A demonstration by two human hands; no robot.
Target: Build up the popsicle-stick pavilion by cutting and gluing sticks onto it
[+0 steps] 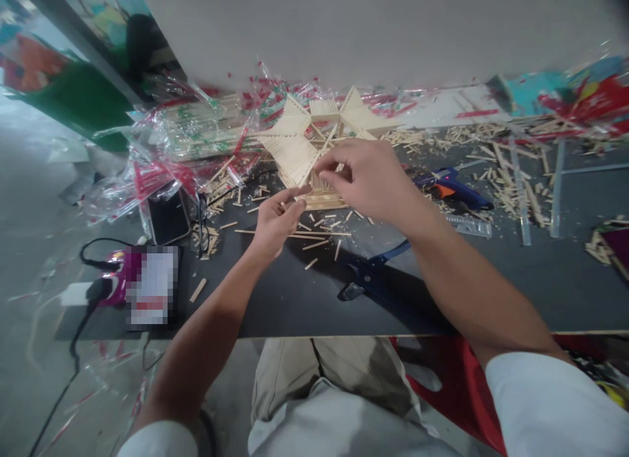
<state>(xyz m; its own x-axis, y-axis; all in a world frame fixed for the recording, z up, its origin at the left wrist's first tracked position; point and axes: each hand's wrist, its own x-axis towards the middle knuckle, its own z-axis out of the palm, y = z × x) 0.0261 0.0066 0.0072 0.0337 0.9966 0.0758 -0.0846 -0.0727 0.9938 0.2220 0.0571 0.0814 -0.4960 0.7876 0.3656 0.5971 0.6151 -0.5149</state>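
A small model built from pale wooden sticks, with fan-like blades, stands on the dark board in front of me. My right hand reaches over it, thumb and fingers pinched at the model's middle. Lower left of the model is my left hand, fingers curled and its fingertips touching the model's base. What either pinch holds is too small to make out. Loose cut sticks lie scattered under both hands.
Blue-handled cutters lie by my right forearm. A blue and orange glue gun and clear rulers lie to the right among stick scraps. Plastic-wrapped stick bundles pile up at the left, with a phone and cables.
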